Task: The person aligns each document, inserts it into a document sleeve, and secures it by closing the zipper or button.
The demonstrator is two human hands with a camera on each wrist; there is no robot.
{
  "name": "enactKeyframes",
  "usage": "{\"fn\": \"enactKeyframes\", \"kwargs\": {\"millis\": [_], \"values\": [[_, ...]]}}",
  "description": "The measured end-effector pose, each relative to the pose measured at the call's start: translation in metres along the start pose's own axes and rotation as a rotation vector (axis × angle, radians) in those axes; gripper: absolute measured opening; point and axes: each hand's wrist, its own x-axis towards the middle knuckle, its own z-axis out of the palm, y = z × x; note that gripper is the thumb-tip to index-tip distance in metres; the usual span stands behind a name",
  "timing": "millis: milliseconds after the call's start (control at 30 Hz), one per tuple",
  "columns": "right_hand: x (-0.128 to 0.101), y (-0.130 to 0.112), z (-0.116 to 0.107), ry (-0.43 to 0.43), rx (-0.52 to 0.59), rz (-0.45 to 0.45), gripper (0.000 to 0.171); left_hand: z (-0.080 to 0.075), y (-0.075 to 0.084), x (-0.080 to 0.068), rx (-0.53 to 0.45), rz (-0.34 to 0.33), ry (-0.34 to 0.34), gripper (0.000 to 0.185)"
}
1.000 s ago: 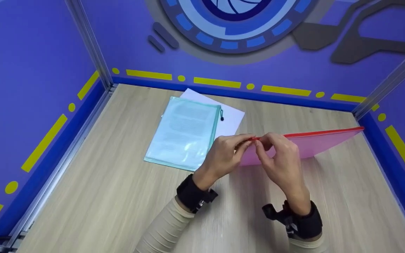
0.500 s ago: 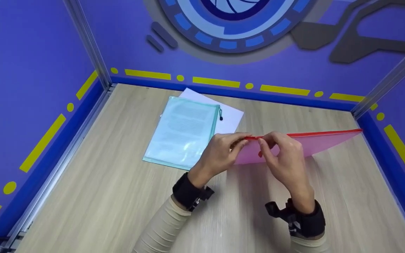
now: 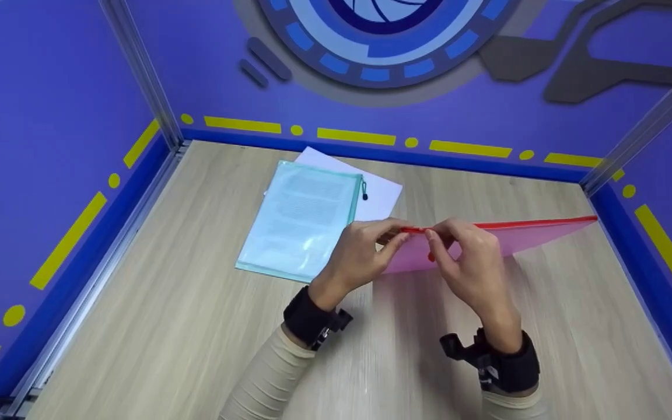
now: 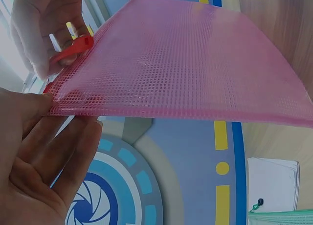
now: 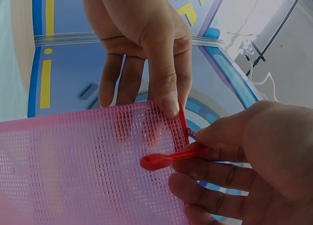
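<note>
- Pink mesh zip pouch with a red zip edge (image 3: 511,236) is held up off the pale wood-grain bench (image 3: 155,326); its near corner sits between both hands and its length stretches away to the right of them.
- Left hand (image 3: 365,254) pinches the pouch corner, thumb on one face and fingers behind the mesh, as the right wrist view shows.
- Right hand (image 3: 467,262) pinches the red teardrop-shaped zip pull (image 5: 164,159) between thumb and forefinger, just beside the left hand's thumb.
- Beyond and to the left of the left hand, a light teal translucent zip pouch with printed sheets inside (image 3: 304,219) lies flat on the bench, overlapping a white paper sheet (image 3: 380,195); its small black zip pull (image 3: 364,196) rests on the paper.
- Nothing lies between the hands and the teal pouch; the left hand's knuckles overlap its near right corner in the head view.
- Pink pouch is an open square-grid weave, see-through enough to show fingers behind it.
- Compared with a second ago, the red pull now hangs visibly below the zip edge, and both hands have shifted slightly left.
</note>
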Motion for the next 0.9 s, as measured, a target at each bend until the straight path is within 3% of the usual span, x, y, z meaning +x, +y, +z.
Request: {"fn": "enactKeyframes", "kwargs": {"millis": [367,700,900], "values": [[0.000,0.004,-0.003,0.010,-0.050,0.052,0.007,-0.007,-0.002,0.000,0.035,0.002,0.017,0.017],[0.000,0.006,-0.004,-0.003,-0.066,0.049,0.008,-0.010,-0.004,-0.002,-0.057,-0.013,-0.013,0.018],[-0.001,0.007,-0.005,0.013,-0.091,0.049,0.008,-0.012,-0.005,-0.002,-0.048,-0.017,-0.021,0.019]]}}
